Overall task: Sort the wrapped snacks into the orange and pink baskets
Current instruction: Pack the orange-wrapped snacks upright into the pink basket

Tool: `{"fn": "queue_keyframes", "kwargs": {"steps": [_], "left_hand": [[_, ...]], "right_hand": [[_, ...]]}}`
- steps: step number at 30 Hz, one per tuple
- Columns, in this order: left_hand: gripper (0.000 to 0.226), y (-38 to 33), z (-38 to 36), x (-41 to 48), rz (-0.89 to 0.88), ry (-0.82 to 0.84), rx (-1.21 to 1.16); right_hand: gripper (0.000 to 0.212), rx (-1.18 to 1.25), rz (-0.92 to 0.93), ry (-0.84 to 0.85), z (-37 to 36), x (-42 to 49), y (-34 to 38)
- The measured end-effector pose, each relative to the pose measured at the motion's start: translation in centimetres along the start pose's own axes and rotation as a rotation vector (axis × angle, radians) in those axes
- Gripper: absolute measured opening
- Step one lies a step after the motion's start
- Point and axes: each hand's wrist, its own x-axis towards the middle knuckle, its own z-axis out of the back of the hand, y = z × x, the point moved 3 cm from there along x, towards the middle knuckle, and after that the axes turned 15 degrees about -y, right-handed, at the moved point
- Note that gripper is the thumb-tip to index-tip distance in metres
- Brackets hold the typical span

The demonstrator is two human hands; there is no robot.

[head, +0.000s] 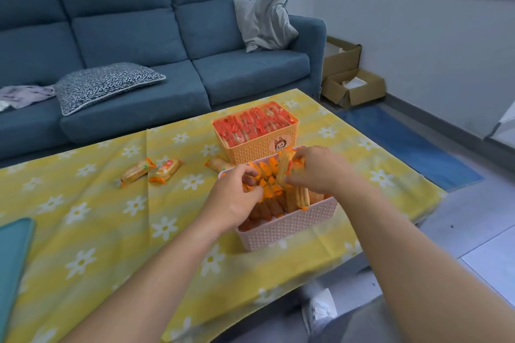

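The pink basket (289,227) stands near the table's front right, packed with upright orange-wrapped snacks (271,209). Behind it the orange basket (250,149) is full of red-wrapped snacks (250,124). My right hand (320,168) grips an orange-wrapped snack (284,167) held upright over the pink basket. My left hand (234,198) reaches into the basket's left side, its fingers curled among the orange wrappers. Two orange-wrapped snacks (138,171) (166,170) lie loose on the cloth to the left, and a third (218,163) lies beside the orange basket.
A yellow daisy tablecloth (97,217) covers the low table. A teal object (12,262) lies at the left edge. A blue sofa (133,44) with cushions stands behind. Cardboard boxes (352,86) sit on the floor at right.
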Motion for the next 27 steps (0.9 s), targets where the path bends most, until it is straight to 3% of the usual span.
{"fn": "queue_keyframes", "kwargs": {"steps": [6, 10, 16, 20, 24, 25, 27], "left_hand": [[0.011, 2.7, 3.8, -0.5, 0.084, -0.031, -0.056], [0.012, 4.2, 5.2, 0.3, 0.163, -0.112, -0.174], [0.031, 3.5, 1.4, 0.0, 0.12, -0.021, -0.23], [0.013, 3.8, 0.7, 0.0, 0.068, 0.001, -0.167], [0.01, 4.4, 0.7, -0.1, -0.082, 0.045, 0.081], [0.011, 4.6, 0.7, -0.1, -0.115, 0.056, 0.164], [0.013, 4.7, 0.6, 0.0, -0.12, 0.071, 0.274]], "right_hand": [[0.036, 0.067, -0.097, -0.051, 1.6, 0.7, 0.9], [0.028, 0.394, -0.138, -0.115, 2.9, -1.1, 3.2], [0.024, 0.337, 0.014, 0.026, -2.7, -3.7, 6.6], [0.028, 0.347, 0.032, 0.125, -4.7, -4.3, 7.4], [0.01, 0.385, 0.081, 0.417, -3.9, -3.4, 6.0], [0.009, 0.398, 0.069, 0.387, -3.5, -2.9, 5.4], [0.015, 0.409, -0.043, 0.072, -2.4, -1.0, 3.7]]}}
